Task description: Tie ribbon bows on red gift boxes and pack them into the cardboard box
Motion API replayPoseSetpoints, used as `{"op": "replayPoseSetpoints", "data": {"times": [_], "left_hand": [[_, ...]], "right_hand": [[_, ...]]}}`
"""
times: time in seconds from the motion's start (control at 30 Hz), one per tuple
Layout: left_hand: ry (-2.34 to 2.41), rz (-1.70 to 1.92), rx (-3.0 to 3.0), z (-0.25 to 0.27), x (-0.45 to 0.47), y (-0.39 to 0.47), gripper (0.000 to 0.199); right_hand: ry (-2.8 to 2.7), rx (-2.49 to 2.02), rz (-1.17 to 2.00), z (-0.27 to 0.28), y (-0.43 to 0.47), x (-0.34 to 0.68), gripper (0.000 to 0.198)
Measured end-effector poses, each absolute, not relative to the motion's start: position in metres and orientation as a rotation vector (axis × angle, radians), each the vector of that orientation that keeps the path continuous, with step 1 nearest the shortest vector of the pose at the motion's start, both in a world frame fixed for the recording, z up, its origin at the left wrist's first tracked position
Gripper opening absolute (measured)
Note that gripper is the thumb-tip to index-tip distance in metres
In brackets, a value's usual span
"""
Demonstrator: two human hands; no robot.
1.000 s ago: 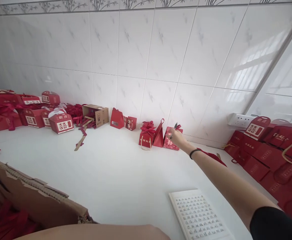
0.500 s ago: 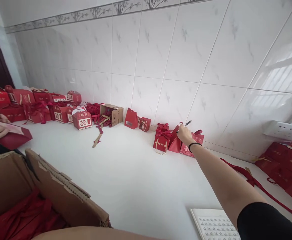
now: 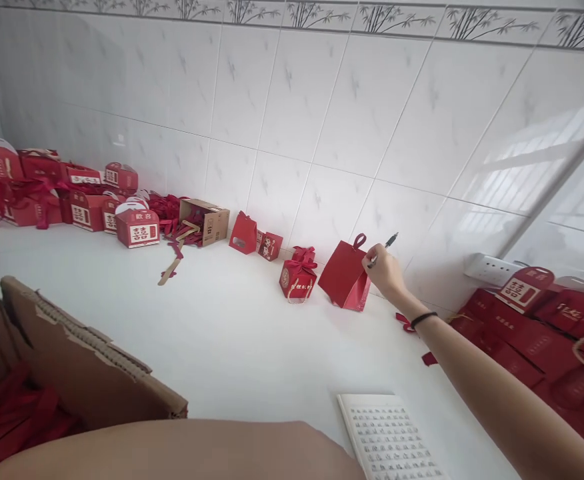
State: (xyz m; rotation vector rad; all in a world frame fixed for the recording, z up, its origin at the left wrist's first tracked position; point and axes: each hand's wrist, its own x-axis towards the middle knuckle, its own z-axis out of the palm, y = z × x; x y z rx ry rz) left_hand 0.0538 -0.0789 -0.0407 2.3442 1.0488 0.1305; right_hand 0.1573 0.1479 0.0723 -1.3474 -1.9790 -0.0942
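Tall red box with ribbon loop (image 3: 341, 272): is standing on the white table (image 3: 252, 347) near the tiled wall (image 3: 282, 100).
Right hand (image 3: 385, 272): is gripping a slim dark pen (image 3: 392, 241), fingertips meeting the box's upper edge; whether they are pinching it, I cannot tell.
Left hand: is lying out of view, so I cannot tell its state.
White handwritten notebook (image 3: 389, 433): is lying nearer.
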Motion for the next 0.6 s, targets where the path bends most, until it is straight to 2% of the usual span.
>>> {"op": "replayPoseSetpoints", "data": {"times": [0.17,0.3,0.43,0.6], "left_hand": [[1.113,-0.009,2.394,-0.023,0.047,-0.077,0.019],[1.422,-0.245,2.496,0.003,0.038,-0.074,0.03],[1.766,-0.065,2.37,0.017,0.023,-0.061,0.036],[2.105,0.149,2.165,0.014,0.006,-0.045,0.043]], "right_hand": [[-2.074,-1.227,-0.026,0.031,0.088,0.161,0.013],[-2.07,-1.03,0.109,0.001,0.051,0.15,0.019],[-1.996,-0.794,0.302,0.006,0.038,0.148,0.025],[-2.012,-0.744,0.246,0.028,0.054,0.155,0.013]]}}
